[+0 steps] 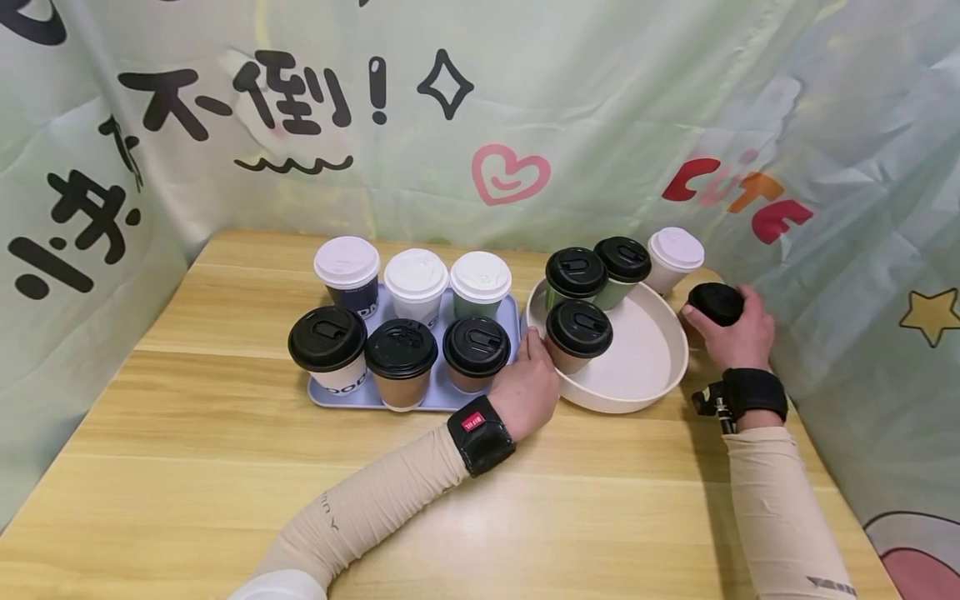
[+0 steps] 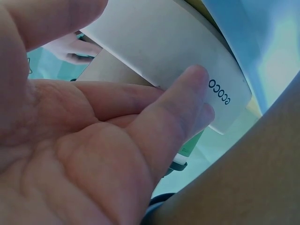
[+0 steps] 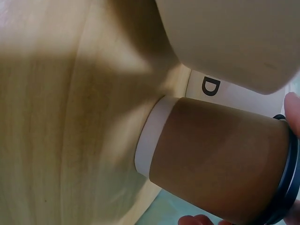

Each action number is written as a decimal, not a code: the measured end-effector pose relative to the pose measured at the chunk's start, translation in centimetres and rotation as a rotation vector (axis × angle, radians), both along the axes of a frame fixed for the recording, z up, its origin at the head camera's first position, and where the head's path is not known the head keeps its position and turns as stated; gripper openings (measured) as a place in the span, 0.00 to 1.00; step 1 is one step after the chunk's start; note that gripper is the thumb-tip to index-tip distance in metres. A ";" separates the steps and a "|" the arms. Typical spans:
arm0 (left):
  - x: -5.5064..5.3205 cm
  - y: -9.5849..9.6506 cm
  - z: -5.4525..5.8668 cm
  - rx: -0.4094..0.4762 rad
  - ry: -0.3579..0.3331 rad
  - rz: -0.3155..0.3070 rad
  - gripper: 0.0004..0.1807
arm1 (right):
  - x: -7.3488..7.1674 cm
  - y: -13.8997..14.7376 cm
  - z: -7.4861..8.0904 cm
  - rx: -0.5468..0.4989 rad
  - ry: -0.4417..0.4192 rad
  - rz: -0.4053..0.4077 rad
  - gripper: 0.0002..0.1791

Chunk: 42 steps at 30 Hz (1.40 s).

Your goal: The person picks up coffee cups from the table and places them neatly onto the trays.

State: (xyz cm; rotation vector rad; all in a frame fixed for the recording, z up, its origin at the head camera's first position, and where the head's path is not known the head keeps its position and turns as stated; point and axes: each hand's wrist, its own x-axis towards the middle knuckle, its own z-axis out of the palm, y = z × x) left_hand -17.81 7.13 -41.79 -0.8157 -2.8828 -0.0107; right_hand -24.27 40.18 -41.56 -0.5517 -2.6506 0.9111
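Observation:
My right hand grips a brown paper cup by its black lid, to the right of a round cream tray. In the right wrist view that cup's white base is at or just above the wood; contact is hard to tell. With fairly straight fingers, my left hand touches the tray's left outer wall, which reads "ecoco" in the left wrist view. Inside the tray stand a brown cup with a black lid and two green cups with black lids.
A white-lidded pale cup stands behind the round tray. Left of it, a blue-lavender rectangular tray bears several lidded cups in two rows, white lids behind and black lids in front. A printed curtain surrounds the wooden table.

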 end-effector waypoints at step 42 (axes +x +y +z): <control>0.1 0.0 0.1 0.011 0.000 0.008 0.29 | 2.2 -1.6 1.7 -0.071 0.181 -0.032 0.45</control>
